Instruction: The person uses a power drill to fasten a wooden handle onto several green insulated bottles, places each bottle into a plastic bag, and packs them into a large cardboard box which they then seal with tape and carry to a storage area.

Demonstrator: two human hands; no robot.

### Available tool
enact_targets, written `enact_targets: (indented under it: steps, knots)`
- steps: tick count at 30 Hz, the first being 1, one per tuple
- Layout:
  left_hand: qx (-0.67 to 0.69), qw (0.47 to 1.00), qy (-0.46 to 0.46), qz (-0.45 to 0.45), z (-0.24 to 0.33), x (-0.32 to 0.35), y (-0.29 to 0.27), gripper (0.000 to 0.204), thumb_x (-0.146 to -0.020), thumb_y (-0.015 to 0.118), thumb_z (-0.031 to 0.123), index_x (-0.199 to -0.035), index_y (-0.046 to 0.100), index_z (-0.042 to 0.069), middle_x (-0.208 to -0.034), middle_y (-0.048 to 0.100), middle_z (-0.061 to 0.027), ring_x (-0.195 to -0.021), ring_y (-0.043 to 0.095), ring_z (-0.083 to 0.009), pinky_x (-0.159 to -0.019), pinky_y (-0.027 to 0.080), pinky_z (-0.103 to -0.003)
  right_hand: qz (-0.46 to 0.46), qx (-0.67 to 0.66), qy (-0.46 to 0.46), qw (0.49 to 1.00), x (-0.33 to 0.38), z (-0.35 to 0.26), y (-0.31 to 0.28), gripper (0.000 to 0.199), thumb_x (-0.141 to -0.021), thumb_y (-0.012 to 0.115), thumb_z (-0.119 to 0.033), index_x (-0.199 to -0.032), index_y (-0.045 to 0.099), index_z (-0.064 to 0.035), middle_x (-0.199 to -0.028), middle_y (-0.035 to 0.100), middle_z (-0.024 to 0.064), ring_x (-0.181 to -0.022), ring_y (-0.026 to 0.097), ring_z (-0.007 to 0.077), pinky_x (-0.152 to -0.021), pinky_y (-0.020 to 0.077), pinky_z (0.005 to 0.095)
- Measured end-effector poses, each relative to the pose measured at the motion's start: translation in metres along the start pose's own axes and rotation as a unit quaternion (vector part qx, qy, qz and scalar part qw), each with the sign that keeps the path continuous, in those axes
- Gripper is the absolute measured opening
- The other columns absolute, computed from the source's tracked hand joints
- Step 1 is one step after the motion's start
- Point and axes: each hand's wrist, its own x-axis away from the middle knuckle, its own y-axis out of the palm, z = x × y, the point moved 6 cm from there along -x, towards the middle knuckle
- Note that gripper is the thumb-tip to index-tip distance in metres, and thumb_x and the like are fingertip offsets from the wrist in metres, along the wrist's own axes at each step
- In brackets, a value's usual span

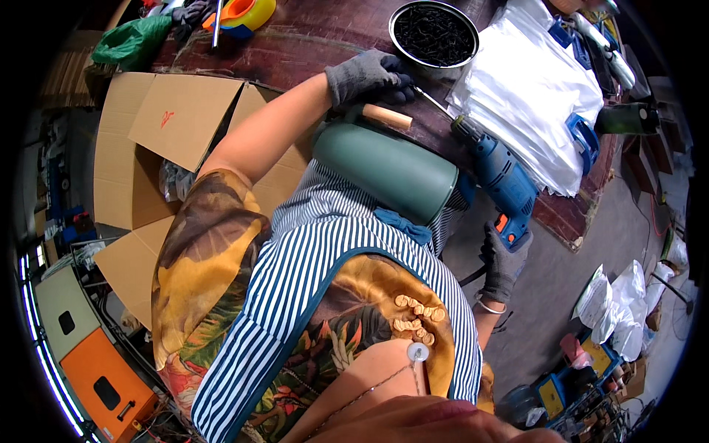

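My right hand (504, 260), in a grey glove, is closed round the grip of a blue power drill (506, 173). From its chuck a long thin driver bit (433, 102) points up and left toward my left hand (369, 77). That hand, also gloved, has its fingers curled in by the bit's tip; what they hold is too small to make out. Below it, against my striped apron, lies a large dark green cylinder-shaped body (388, 168). A light wooden handle (388, 116) shows at its far side. Just beyond my left hand stands a round tin of black screws (434, 33).
A stack of white plastic bags (528, 96) covers the right of the dark red worktable (317, 44). Open cardboard boxes (181, 118) stand at the left. A green bag (133, 43) and a yellow-orange tape roll (247, 15) lie at the far left.
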Motion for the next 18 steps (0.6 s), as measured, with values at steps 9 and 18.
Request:
enact_targets:
  steps: [9,18]
  knots:
    - [-0.102,0.982,0.092,0.129,0.001,0.023,0.012,0.017,-0.093,0.062,0.004,-0.108,0.065,-0.004,-0.095,0.069,-0.0084,-0.08,0.067,-0.0125,-0.076,0.06,-0.027,-0.016,-0.027,-0.027,0.999,-0.007,0.002,-0.003,0.068,-0.073,0.087,-0.019,-0.127,0.046,-0.0058,-0.086,0.06,0.0041,-0.061,0.06,0.0112,-0.048,0.0476,0.0244]
    - [-0.086,0.983,0.101,0.124,0.001,0.025,0.012,0.02,-0.095,0.061,0.008,-0.11,0.065,-0.004,-0.096,0.071,-0.0102,-0.079,0.069,-0.013,-0.074,0.059,-0.026,-0.006,-0.05,-0.011,0.999,0.006,-0.002,0.003,0.058,-0.077,0.083,-0.015,-0.122,0.047,-0.0079,-0.08,0.063,0.0046,-0.06,0.063,0.0137,-0.051,0.0496,0.0253]
